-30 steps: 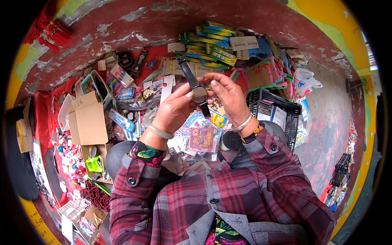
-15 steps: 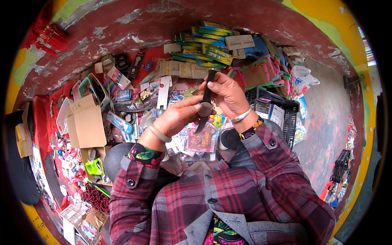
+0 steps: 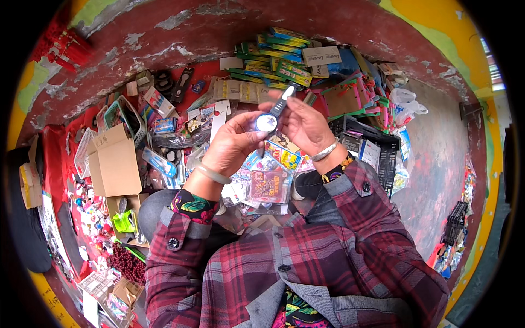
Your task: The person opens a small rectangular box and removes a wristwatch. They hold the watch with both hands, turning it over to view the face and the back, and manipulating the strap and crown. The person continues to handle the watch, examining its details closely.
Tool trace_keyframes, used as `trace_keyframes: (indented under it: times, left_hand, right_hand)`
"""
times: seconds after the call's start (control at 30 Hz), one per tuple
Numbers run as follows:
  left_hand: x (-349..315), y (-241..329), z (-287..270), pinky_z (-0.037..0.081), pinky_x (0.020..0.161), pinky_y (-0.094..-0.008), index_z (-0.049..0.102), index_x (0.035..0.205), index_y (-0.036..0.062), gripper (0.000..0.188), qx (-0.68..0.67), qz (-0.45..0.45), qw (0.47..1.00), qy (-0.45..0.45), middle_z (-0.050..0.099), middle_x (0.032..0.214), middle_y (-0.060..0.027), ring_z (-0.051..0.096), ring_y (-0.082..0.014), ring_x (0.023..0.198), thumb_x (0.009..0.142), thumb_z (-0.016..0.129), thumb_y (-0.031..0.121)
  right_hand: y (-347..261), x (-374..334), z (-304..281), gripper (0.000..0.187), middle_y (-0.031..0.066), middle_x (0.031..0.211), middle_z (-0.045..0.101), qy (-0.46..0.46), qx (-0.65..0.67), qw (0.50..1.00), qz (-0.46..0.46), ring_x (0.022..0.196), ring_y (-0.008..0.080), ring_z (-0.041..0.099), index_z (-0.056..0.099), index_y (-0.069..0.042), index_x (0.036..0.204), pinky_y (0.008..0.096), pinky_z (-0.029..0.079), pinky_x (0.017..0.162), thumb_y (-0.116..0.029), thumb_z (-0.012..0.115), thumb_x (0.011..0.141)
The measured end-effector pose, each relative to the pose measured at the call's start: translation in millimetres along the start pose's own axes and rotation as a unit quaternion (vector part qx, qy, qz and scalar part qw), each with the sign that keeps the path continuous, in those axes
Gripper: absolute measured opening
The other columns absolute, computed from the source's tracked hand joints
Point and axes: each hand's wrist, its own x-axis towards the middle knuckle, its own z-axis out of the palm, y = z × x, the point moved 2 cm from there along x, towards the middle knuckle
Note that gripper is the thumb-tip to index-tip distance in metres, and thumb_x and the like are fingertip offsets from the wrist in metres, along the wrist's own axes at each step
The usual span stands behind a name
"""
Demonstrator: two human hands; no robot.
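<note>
A wristwatch (image 3: pixel 266 122) with a round, pale face, a blue rim and a dark strap is held up in front of me. My left hand (image 3: pixel 234 141) grips the watch case at its side, thumb near the lower rim. The upper strap slants up to the right, where my right hand (image 3: pixel 307 127) has its thumb against the strap and blurred fingers behind it. Beneath the watch lie a reddish square packet (image 3: pixel 268 186) and a yellow-and-blue packet (image 3: pixel 289 158).
An open cardboard box (image 3: pixel 116 169) and white plastic baskets (image 3: pixel 83 156) stand at the left. Stacked green-and-yellow boxes (image 3: pixel 294 74) lie at the back. To the right is a black crate (image 3: pixel 389 164); several small packaged goods cover the ground between.
The watch has been turned over from its back to its pale face. Its strap now tilts farther right, and my right hand's grip on it has shifted slightly.
</note>
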Motion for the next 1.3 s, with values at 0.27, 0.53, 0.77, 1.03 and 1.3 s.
trace_keyframes:
  times: [0.27,0.53,0.77,1.03,1.3]
  left_hand:
    - [0.2,-8.5,-2.5,0.049,0.084,-0.0310,0.048,0.116,-0.0024,0.039,0.051,0.031,0.998,0.009,0.057,0.104,-0.0074,0.058,-0.0183,0.092,0.080,0.060,-0.002]
    - [-1.1,-15.1,6.3,0.050,0.087,-0.0325,0.044,0.121,-0.0036,0.041,0.007,-0.032,0.999,-0.010,0.056,0.109,-0.0104,0.058,-0.0204,0.098,0.081,0.056,-0.005]
    - [-1.2,-15.5,7.1,0.051,0.086,-0.0323,0.042,0.122,-0.0040,0.043,-0.003,-0.032,0.999,-0.014,0.058,0.105,-0.0095,0.060,-0.0198,0.095,0.081,0.056,-0.006]
    - [0.4,-17.2,4.3,0.050,0.087,-0.0339,0.041,0.123,-0.0036,0.046,-0.011,-0.034,0.999,-0.025,0.058,0.106,-0.0096,0.060,-0.0211,0.094,0.080,0.057,-0.005]
    - [-0.3,-15.8,5.6,0.050,0.088,-0.0346,0.041,0.123,-0.0033,0.045,-0.024,-0.039,0.999,-0.025,0.058,0.105,-0.0092,0.060,-0.0211,0.095,0.080,0.057,-0.005]
  right_hand:
    - [4.6,-4.0,4.6,0.029,0.0065,0.093,0.062,0.010,-0.097,0.995,0.022,0.084,0.0148,0.060,0.057,0.002,0.105,0.0304,0.048,0.076,-0.022,0.053,0.091]
    - [9.7,1.1,-8.4,0.025,0.0092,0.093,0.064,-0.001,-0.099,0.994,0.041,0.079,0.0148,0.062,0.058,0.004,0.103,0.0273,0.050,0.071,-0.016,0.056,0.088]
    - [10.2,0.8,-5.7,0.024,0.0071,0.089,0.064,-0.006,-0.095,0.994,0.046,0.077,0.0124,0.061,0.060,0.003,0.101,0.0253,0.050,0.068,-0.016,0.056,0.088]
    - [10.4,0.0,-5.8,0.024,0.0064,0.087,0.062,-0.019,-0.094,0.994,0.048,0.077,0.0119,0.060,0.059,0.003,0.101,0.0248,0.051,0.068,-0.017,0.055,0.089]
    - [10.5,-0.4,-3.7,0.024,0.0067,0.087,0.062,-0.019,-0.084,0.995,0.046,0.077,0.0124,0.061,0.059,0.004,0.101,0.0252,0.051,0.069,-0.017,0.055,0.089]
